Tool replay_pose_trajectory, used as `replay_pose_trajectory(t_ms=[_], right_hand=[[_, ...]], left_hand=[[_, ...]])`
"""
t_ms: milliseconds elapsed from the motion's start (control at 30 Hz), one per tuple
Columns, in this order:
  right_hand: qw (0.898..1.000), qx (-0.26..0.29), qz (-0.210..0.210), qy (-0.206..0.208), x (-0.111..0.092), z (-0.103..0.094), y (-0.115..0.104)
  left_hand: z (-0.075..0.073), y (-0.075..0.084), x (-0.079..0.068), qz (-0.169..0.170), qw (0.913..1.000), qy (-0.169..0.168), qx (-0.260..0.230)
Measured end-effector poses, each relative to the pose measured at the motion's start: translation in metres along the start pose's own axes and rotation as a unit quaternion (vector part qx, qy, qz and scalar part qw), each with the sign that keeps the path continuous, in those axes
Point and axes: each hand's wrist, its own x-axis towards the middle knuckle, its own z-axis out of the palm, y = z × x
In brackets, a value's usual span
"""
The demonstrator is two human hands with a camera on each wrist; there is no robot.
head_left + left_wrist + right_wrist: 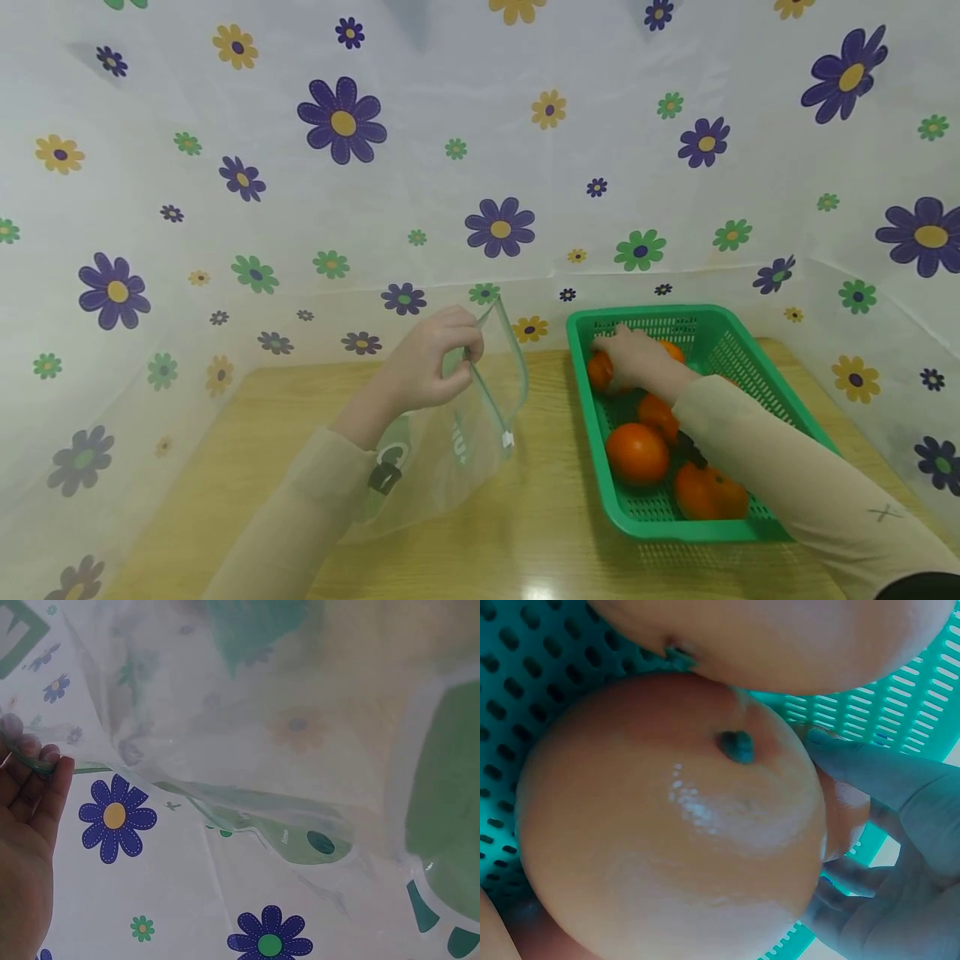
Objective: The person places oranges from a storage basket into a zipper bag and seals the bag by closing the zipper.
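Note:
My left hand (438, 354) pinches the rim of a clear plastic zip bag (438, 467) with green print. The bag hangs with its mouth tilted toward the basket, and a white slider (507, 439) sits on its edge. In the left wrist view, fingers (52, 787) clasp the green zip strip at the far left. Inside the green basket (617, 517), my right hand (636, 357) grips an orange (600, 372) at the far left corner. The right wrist view shows that orange (844, 817) between thumb and fingers, partly hidden behind a larger one (667, 825) close to the camera.
Several other oranges (637, 454) lie in the basket, some hidden under my right forearm. The basket stands on a wooden table (525, 517), right of the bag. A flower-patterned sheet (420, 183) encloses the back and both sides.

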Motion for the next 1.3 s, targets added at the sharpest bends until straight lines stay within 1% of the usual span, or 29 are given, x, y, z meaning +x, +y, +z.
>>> replay_pose_trajectory(t_ms=[133, 300, 500, 767, 1000, 1200, 1300], right_hand=[[1.000, -0.008, -0.002, 0.006, 0.000, 0.001, 0.000], [1.000, 0.001, 0.000, 0.006, -0.001, 0.002, 0.000], [1.000, 0.008, -0.005, 0.011, 0.000, 0.003, 0.002], [1.000, 0.011, -0.016, 0.016, -0.001, 0.003, 0.005], [1.000, 0.011, -0.020, 0.020, -0.005, 0.000, 0.005], [0.999, 0.007, -0.025, 0.030, -0.010, -0.004, 0.005], [0.999, 0.010, -0.025, 0.034, -0.013, -0.006, 0.004]], left_hand=[[0.001, -0.001, -0.001, 0.003, 1.0000, 0.002, 0.001], [0.002, -0.002, -0.001, 0.012, 0.9999, 0.006, 0.002], [0.002, -0.002, -0.001, 0.011, 0.9999, 0.003, 0.003], [0.001, -0.001, -0.001, 0.016, 0.9998, 0.009, -0.001], [-0.002, 0.000, -0.002, 0.004, 0.9997, -0.001, -0.024], [-0.003, -0.003, -0.003, 0.010, 0.9990, -0.003, -0.044], [-0.003, -0.005, -0.003, 0.008, 0.9987, -0.006, -0.050]])
